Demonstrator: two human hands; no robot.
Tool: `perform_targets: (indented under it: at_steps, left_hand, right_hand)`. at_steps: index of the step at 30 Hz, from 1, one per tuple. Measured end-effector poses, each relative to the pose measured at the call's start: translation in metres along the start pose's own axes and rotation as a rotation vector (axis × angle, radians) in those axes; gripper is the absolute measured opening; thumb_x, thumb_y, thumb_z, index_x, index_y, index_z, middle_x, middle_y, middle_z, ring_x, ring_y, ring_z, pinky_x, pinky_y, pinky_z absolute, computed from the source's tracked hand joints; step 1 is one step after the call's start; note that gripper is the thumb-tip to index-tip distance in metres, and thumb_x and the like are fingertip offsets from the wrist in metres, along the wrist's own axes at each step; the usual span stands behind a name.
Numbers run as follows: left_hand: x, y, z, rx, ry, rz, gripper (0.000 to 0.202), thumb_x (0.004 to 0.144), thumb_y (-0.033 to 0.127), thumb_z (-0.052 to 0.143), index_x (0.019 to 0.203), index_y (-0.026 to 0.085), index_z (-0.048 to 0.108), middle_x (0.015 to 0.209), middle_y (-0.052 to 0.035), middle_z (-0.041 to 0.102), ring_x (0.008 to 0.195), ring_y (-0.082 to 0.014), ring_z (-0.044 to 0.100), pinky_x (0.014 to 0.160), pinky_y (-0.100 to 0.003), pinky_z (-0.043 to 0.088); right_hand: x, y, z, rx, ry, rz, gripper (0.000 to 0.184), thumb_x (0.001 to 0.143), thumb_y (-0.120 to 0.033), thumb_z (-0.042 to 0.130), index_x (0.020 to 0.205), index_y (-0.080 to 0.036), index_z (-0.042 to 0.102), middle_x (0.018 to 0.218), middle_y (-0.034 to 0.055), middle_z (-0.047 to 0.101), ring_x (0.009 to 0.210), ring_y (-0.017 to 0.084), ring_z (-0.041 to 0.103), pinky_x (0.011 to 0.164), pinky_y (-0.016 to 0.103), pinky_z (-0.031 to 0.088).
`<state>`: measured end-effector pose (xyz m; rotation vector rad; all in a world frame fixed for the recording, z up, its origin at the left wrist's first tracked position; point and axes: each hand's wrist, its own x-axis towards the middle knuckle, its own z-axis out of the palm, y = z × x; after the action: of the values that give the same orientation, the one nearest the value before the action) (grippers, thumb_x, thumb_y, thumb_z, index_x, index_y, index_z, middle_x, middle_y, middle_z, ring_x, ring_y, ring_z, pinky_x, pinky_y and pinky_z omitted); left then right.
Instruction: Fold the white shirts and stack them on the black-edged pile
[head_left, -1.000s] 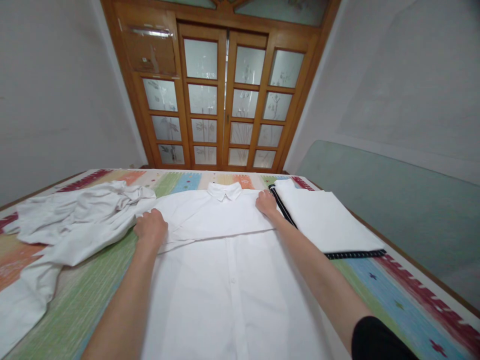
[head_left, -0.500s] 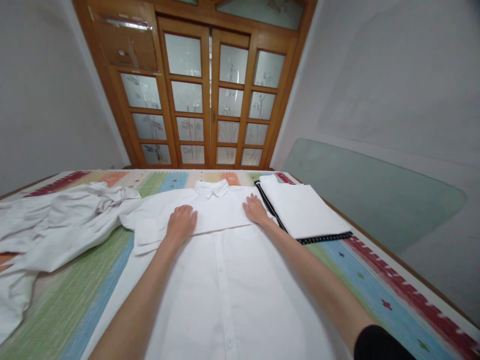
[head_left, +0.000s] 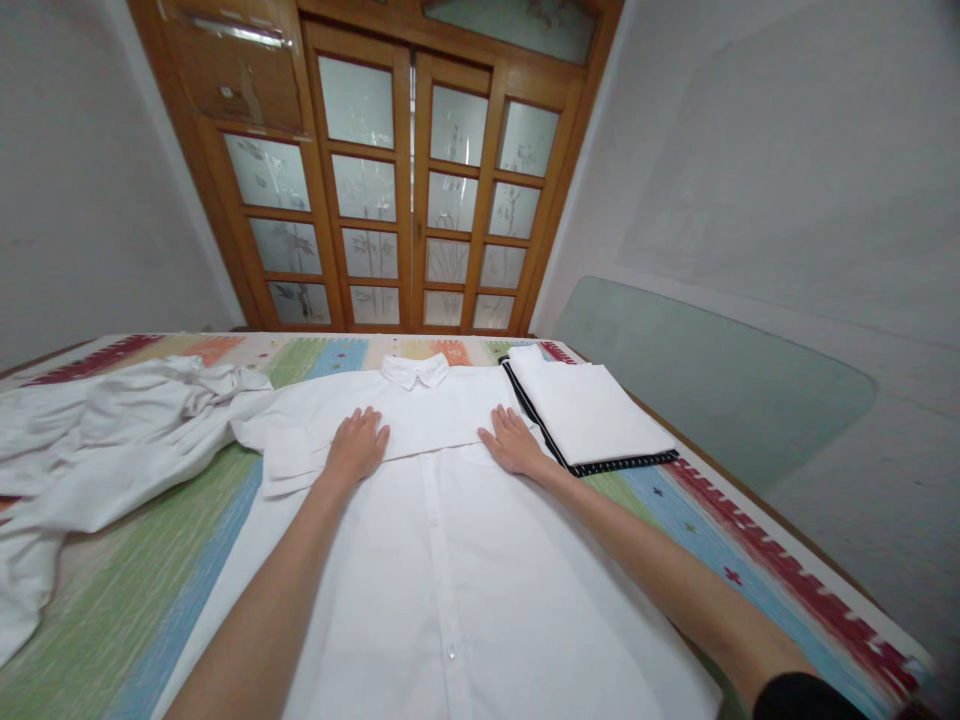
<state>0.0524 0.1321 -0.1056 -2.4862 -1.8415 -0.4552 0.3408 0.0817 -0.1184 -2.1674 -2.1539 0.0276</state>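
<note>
A white button-up shirt [head_left: 397, 560] lies front side up before me, its collar [head_left: 415, 371] at the far end and its button strip running toward me. A sleeve is laid across the chest below the collar, its cuff [head_left: 289, 460] at the left. My left hand [head_left: 358, 445] rests flat on the folded sleeve near that cuff, fingers stretched out. On the right side of the chest my right hand [head_left: 510, 440] lies flat too, its fingers spread and thumb pointing inward. Neither hand grips the cloth.
Crumpled white clothing [head_left: 127, 430] lies at the left, touching the shirt's shoulder. To the right sits a folded white garment [head_left: 592, 410] over black cloth with white marks [head_left: 626, 464]. A colourful striped cover [head_left: 172, 560] is underneath. Wooden glazed doors [head_left: 409, 190] stand beyond.
My right hand has slid slightly toward me and inward across the shirt. The left hand remains nearly in place. The whole view has shifted a little.
</note>
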Motion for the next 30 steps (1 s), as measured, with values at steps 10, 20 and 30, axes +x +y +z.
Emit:
perform_targets:
  at_steps: [10,20,30]
  left_hand:
    - [-0.012,0.015,-0.007,0.138,0.127,0.086,0.039,0.092,0.023,0.032,0.093,0.011,0.069,0.088,-0.0185,0.07,0.089,-0.0293,0.067,0.078,-0.039,0.047]
    - [-0.014,0.017,-0.007,0.111,0.127,0.073,0.035,0.088,0.03,0.039,0.091,0.014,0.07,0.09,-0.0149,0.073,0.087,-0.029,0.068,0.067,-0.035,0.046]
    - [-0.015,0.016,-0.005,0.106,0.14,0.075,0.037,0.088,0.03,0.037,0.088,0.015,0.071,0.086,-0.0133,0.074,0.083,-0.0291,0.07,0.065,-0.035,0.046]
  right_hand:
    - [-0.026,-0.021,-0.013,-0.183,0.016,0.068,0.062,0.098,-0.036,0.028,0.142,0.006,0.041,0.147,0.0288,0.04,0.14,0.034,0.036,0.113,0.044,0.027]
    - [-0.032,0.017,-0.036,-0.486,0.156,-0.019,0.052,0.087,-0.009,0.037,0.138,-0.002,0.051,0.147,0.0233,0.044,0.139,0.039,0.033,0.11,0.052,0.025]
    - [-0.005,0.028,-0.047,-0.558,0.144,-0.194,0.033,0.093,-0.007,0.036,0.105,-0.009,0.066,0.106,0.0213,0.065,0.106,0.03,0.054,0.086,0.04,0.037]
